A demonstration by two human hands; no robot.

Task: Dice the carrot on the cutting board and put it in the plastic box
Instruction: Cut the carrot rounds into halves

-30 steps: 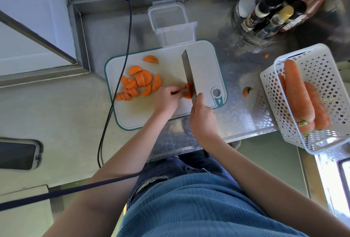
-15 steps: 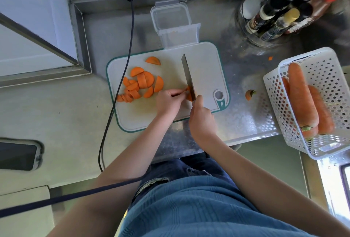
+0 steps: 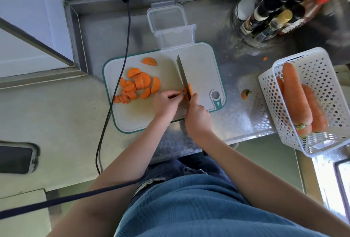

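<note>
I noted right hand (image 3: 198, 118) gripped knife (image 3: 183, 77), blade on carrot piece (image 3: 189, 91) on cutting board (image 3: 200, 66). Left hand (image 3: 166, 102) pinched piece. Plastic box (image 3: 175, 35) behind board.

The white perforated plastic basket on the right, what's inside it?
The white perforated plastic basket holds whole orange carrots, stem ends toward the person. At least three show; the basket's wall and the top carrots hide anything beneath.
</note>
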